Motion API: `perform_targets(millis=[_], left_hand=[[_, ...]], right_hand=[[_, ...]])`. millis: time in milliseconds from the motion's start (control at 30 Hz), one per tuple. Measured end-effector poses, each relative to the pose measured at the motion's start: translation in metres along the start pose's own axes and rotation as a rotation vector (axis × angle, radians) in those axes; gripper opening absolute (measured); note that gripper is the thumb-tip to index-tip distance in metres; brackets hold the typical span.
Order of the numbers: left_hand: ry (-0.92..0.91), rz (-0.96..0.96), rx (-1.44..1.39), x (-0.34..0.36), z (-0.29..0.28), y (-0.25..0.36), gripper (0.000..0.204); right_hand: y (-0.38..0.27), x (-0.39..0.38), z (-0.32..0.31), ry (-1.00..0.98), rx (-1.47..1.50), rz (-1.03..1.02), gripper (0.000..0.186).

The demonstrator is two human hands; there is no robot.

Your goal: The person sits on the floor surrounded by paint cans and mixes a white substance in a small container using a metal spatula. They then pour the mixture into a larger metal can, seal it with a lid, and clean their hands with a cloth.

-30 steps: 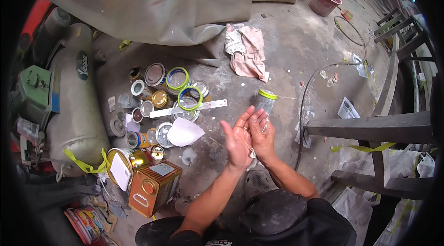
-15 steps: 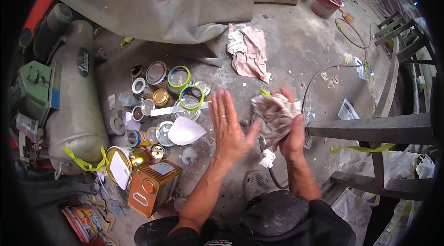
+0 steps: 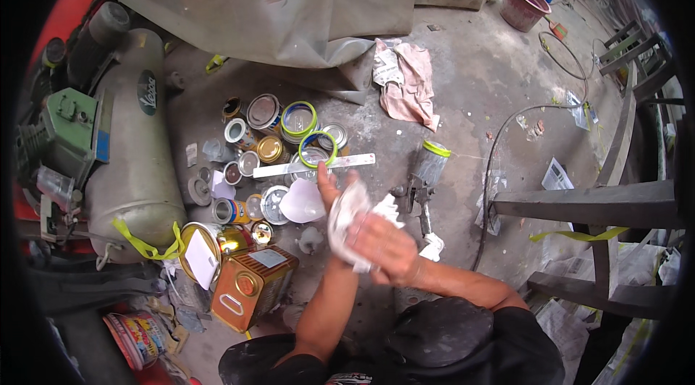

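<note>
My right hand (image 3: 384,246) presses a crumpled pale rag (image 3: 351,215) against my left hand (image 3: 327,186). The rag bunches under the right hand's fingers, which are smeared by motion. My left fingers point up and away, stretched out, with the palm mostly hidden by the rag. To the right of the hands, a spray gun (image 3: 421,200) with a grey cup banded in yellow-green lies on the floor. Just beyond my left fingertips are a white mixing stick (image 3: 355,161) and a clear cup with a yellow-green rim (image 3: 317,148).
Paint cans (image 3: 269,147) crowd the floor at left, beside an orange-brown rectangular tin (image 3: 235,291). A compressor tank (image 3: 137,175) stands farther left. A pink cloth (image 3: 409,91) lies ahead. At right run a dark hose (image 3: 496,146) and a grey metal frame (image 3: 579,204); a maroon bucket (image 3: 523,8) stands far right.
My right hand has swung left with the rag and brought it onto my left hand. The spray gun, hidden earlier behind the rag, now shows. The view has shifted slightly.
</note>
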State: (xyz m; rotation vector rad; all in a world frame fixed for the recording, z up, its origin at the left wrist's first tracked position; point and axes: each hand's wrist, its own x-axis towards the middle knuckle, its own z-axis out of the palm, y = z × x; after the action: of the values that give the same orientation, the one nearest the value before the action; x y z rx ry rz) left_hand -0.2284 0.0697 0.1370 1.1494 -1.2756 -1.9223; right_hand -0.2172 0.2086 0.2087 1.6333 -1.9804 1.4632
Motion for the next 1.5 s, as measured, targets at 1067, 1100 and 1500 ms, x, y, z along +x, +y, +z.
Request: perform_targets(millis=[1067, 1100, 1500], left_hand=[[-0.210, 0.931, 0.607, -0.061, 0.026, 0.030, 0.068], [-0.155, 1.034, 0.568, -0.068, 0.029, 0.029, 0.059], [-0.554, -0.059, -0.043, -0.075, 0.051, 0.022, 0.043]], right_hand=[[0.017, 0.017, -0.017, 0.258, 0.399, 0.821, 0.036], [0.017, 0.016, -0.017, 0.318, 0.389, 0.778, 0.034], [0.033, 0.018, -0.059, 0.757, 0.530, 0.904, 0.044]])
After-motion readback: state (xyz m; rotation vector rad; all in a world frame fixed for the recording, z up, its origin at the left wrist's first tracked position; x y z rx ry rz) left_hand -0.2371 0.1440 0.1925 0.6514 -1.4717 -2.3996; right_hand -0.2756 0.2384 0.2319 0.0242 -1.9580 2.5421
